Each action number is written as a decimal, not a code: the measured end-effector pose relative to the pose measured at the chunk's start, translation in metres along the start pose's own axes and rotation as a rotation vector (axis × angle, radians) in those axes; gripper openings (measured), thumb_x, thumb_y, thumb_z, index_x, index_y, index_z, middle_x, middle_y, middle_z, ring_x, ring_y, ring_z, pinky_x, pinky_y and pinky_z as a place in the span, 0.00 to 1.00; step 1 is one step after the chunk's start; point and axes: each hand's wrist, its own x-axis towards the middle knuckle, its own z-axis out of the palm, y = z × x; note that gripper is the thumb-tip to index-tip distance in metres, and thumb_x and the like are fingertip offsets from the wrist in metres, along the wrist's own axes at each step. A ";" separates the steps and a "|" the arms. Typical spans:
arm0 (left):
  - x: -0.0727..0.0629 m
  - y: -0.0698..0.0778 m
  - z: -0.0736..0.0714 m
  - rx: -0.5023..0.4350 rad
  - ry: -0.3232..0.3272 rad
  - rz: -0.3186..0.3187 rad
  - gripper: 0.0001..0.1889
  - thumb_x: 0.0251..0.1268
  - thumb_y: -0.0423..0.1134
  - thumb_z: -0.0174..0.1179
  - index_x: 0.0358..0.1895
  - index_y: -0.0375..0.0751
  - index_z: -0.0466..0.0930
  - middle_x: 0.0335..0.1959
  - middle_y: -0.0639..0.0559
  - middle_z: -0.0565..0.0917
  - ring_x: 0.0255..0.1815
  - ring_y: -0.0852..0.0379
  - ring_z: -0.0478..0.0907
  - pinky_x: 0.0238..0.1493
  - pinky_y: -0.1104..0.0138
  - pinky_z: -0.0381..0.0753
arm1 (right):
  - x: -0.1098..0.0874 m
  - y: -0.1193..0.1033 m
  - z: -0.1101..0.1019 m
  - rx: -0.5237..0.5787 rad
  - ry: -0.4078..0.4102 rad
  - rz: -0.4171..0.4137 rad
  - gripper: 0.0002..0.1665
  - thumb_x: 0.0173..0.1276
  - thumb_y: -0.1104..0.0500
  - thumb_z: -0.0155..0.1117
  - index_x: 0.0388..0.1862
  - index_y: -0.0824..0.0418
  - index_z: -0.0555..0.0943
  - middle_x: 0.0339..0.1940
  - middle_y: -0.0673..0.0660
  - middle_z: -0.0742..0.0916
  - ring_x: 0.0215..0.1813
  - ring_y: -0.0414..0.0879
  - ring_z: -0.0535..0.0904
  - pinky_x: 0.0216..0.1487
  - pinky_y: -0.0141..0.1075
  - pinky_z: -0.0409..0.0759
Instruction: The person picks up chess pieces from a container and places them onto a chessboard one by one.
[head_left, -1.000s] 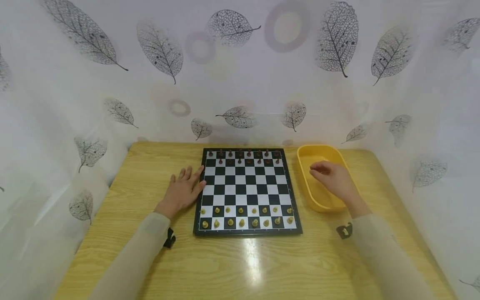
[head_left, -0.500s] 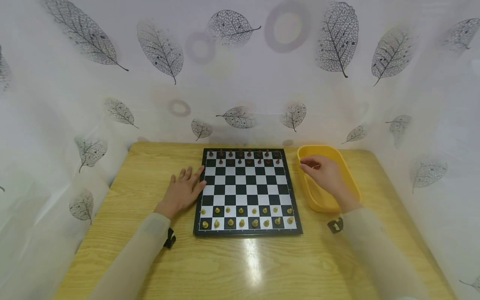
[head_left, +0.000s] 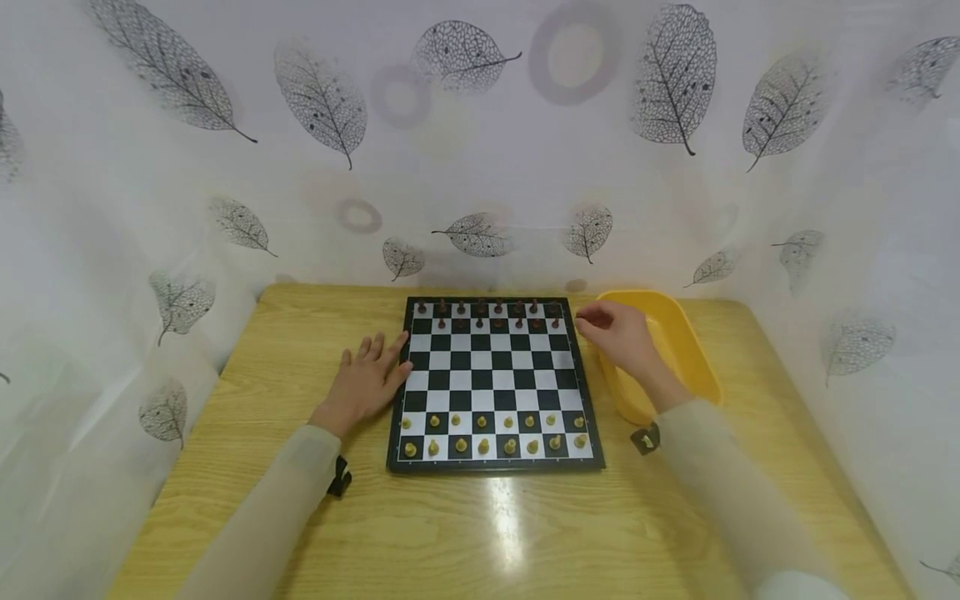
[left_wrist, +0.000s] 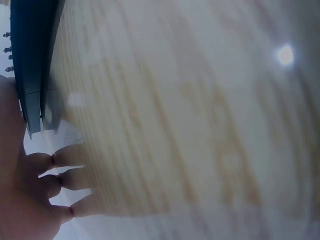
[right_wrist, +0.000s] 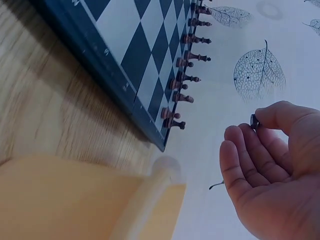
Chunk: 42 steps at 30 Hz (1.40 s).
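My right hand [head_left: 618,337] hovers at the far right corner of the chessboard [head_left: 482,369], thumb and fingertips pinching a small dark chess piece [right_wrist: 254,121]. Most of that piece is hidden by the fingers. Spread flat on the table, my left hand [head_left: 360,387] touches the board's left edge with its thumb and forefinger. Two rows of dark red chess pieces [head_left: 498,307] stand along the far side. Yellow chess pieces [head_left: 483,446] stand in two rows along the near side.
A yellow plastic tray [head_left: 693,335] stands right of the board, under my right forearm and wrist. The wooden table [head_left: 420,533] ends at a leaf-patterned curtain [head_left: 480,167] behind and at both sides.
My right hand has moved left from over the yellow tray to the board's far right corner, still pinching the small piece. The left hand and the pieces on the board have stayed put.
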 end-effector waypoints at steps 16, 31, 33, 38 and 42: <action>-0.001 0.000 0.000 -0.001 -0.004 -0.002 0.37 0.85 0.67 0.32 0.88 0.59 0.43 0.87 0.32 0.46 0.87 0.28 0.42 0.82 0.28 0.38 | 0.024 -0.032 0.037 0.058 -0.067 -0.107 0.13 0.73 0.58 0.68 0.52 0.64 0.87 0.48 0.63 0.91 0.48 0.56 0.86 0.52 0.49 0.88; 0.000 0.001 -0.003 0.006 -0.003 -0.001 0.36 0.85 0.66 0.33 0.88 0.59 0.43 0.87 0.32 0.46 0.87 0.28 0.44 0.82 0.28 0.39 | 0.042 -0.065 0.078 0.076 -0.152 -0.169 0.14 0.74 0.58 0.67 0.54 0.64 0.87 0.51 0.61 0.91 0.51 0.54 0.87 0.54 0.47 0.88; 0.000 0.000 -0.002 0.012 -0.006 -0.004 0.37 0.85 0.66 0.33 0.88 0.59 0.43 0.87 0.32 0.46 0.87 0.28 0.44 0.82 0.28 0.39 | 0.045 -0.069 0.085 0.071 -0.166 -0.184 0.15 0.75 0.58 0.67 0.55 0.63 0.87 0.51 0.60 0.91 0.51 0.54 0.87 0.53 0.46 0.87; 0.001 0.000 -0.001 0.017 -0.011 -0.010 0.37 0.84 0.67 0.32 0.88 0.59 0.43 0.87 0.32 0.46 0.87 0.28 0.43 0.82 0.28 0.39 | 0.052 -0.082 0.100 0.085 -0.208 -0.203 0.17 0.77 0.56 0.66 0.58 0.63 0.87 0.51 0.58 0.91 0.52 0.52 0.86 0.51 0.46 0.87; 0.000 0.001 -0.001 0.021 -0.008 -0.013 0.37 0.84 0.67 0.32 0.88 0.59 0.43 0.87 0.32 0.47 0.87 0.28 0.44 0.82 0.29 0.40 | 0.057 -0.091 0.112 0.089 -0.231 -0.218 0.16 0.77 0.56 0.65 0.58 0.62 0.87 0.51 0.56 0.91 0.52 0.50 0.86 0.53 0.45 0.87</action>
